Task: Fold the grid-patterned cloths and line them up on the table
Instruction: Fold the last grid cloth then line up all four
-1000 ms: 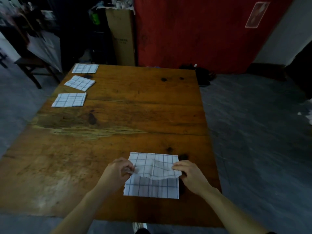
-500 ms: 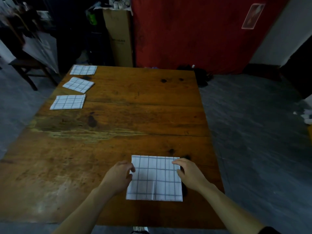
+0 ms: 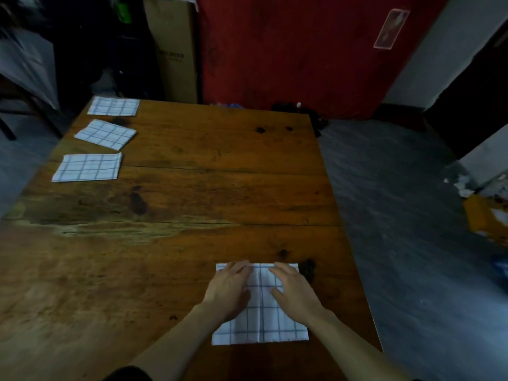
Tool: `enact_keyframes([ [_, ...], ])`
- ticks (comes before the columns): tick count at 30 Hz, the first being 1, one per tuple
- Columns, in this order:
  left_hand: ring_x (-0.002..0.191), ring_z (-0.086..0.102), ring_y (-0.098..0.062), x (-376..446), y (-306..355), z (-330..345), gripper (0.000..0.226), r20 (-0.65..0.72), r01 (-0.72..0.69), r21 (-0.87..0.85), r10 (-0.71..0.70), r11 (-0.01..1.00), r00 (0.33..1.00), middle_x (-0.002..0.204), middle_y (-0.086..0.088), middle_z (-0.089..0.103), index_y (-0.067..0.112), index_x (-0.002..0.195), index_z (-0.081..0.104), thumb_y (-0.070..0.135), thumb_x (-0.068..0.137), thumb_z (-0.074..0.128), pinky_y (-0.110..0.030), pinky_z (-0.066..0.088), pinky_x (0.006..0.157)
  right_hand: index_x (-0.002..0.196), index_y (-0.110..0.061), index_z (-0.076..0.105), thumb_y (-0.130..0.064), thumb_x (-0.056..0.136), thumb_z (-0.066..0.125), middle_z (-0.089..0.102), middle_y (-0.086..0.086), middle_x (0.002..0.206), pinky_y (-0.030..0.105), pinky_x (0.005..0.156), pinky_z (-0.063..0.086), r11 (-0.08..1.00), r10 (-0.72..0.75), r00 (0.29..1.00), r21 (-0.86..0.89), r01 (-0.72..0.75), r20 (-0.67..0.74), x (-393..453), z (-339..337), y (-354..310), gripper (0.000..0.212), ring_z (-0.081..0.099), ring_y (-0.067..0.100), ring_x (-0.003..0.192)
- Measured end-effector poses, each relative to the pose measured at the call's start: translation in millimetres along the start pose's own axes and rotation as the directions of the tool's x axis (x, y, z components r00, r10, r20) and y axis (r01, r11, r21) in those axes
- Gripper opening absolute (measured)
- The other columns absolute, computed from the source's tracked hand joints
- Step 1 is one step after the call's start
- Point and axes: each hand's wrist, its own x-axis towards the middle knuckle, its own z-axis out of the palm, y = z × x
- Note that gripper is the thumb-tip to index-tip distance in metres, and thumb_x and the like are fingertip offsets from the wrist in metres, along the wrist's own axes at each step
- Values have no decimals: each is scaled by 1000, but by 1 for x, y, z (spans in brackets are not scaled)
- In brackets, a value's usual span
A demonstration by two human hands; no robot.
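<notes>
A white cloth with a dark grid (image 3: 261,325) lies folded flat near the front right of the wooden table (image 3: 178,215). My left hand (image 3: 229,288) lies flat on its left half, fingers straight. My right hand (image 3: 292,291) presses flat on its right half. A crease runs down the cloth between my hands. Three folded grid cloths sit in a row along the table's left edge: the nearest (image 3: 87,167), the middle one (image 3: 105,133) turned at an angle, and the far one (image 3: 113,106).
The table's right edge drops to a grey floor (image 3: 412,215). A tall cardboard box (image 3: 173,48) and a red wall (image 3: 288,50) stand behind the table. A dark chair (image 3: 16,103) stands at the far left. Yellow and white litter (image 3: 483,210) lies at the right.
My hands let go of the lifted cloth edge after folding it down. They now lie flat on the cloth, moved inward from its sides. The camera has come closer.
</notes>
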Motion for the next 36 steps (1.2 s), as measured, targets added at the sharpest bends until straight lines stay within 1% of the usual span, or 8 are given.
enact_keyframes([
  [6,152,-3,-19,6,11,18,71,89,-74,126,63,989,994,166,-1,-1,19,157,5,24,100,48,-38,3,121,157,-24,11,-40,100,49,1,-4,165,31,120,7,994,-28,999,-104,32,40,11,16,-8,70,-1,14,151],
  [11,151,-9,-19,4,3,23,79,143,-79,146,58,986,988,165,0,-7,21,157,-1,37,99,50,-40,1,123,157,-23,7,-39,95,59,-2,-4,165,35,123,6,982,-79,995,-166,89,67,16,25,-4,82,-5,15,151],
  [16,151,-10,-17,-2,-13,19,83,131,-8,147,-12,989,991,164,3,-11,22,156,-6,40,98,51,-37,-6,116,156,-23,0,-50,95,54,-17,-12,159,35,124,4,983,-55,996,-170,65,64,10,24,15,86,-13,11,149],
  [21,151,-10,-18,-16,-44,15,76,90,134,147,-148,980,985,165,6,-8,24,157,0,43,99,45,-40,-4,119,156,-24,-4,-53,98,44,-15,-7,163,33,122,-2,983,24,999,-184,-19,21,-1,20,37,81,-16,10,148],
  [26,152,-4,-21,-18,-49,7,72,17,205,156,-210,966,978,166,1,-2,19,156,13,42,98,48,-43,3,122,156,-19,5,-45,100,45,-4,-1,165,33,122,1,983,85,995,-157,-92,-53,1,20,29,74,-7,14,150],
  [30,151,3,-23,-4,-32,3,72,25,143,145,-148,979,989,165,-1,4,16,155,21,39,95,54,-42,10,121,156,-18,8,-30,104,39,2,-1,165,30,121,4,991,18,995,-132,-31,-96,10,20,7,62,0,15,151],
  [33,148,17,-23,4,-12,5,64,28,40,164,-45,986,999,161,-1,18,17,151,30,33,95,57,-43,19,119,156,-18,10,-28,105,38,6,-2,164,30,122,4,986,-83,995,-150,74,-52,17,22,-5,59,1,13,151],
  [36,139,29,-20,6,-2,8,52,32,-17,191,11,981,999,150,0,34,17,143,42,30,95,57,-40,28,116,153,-21,24,-28,105,37,19,-5,161,26,119,7,976,-159,987,-154,155,-14,19,23,-5,51,11,11,149],
])
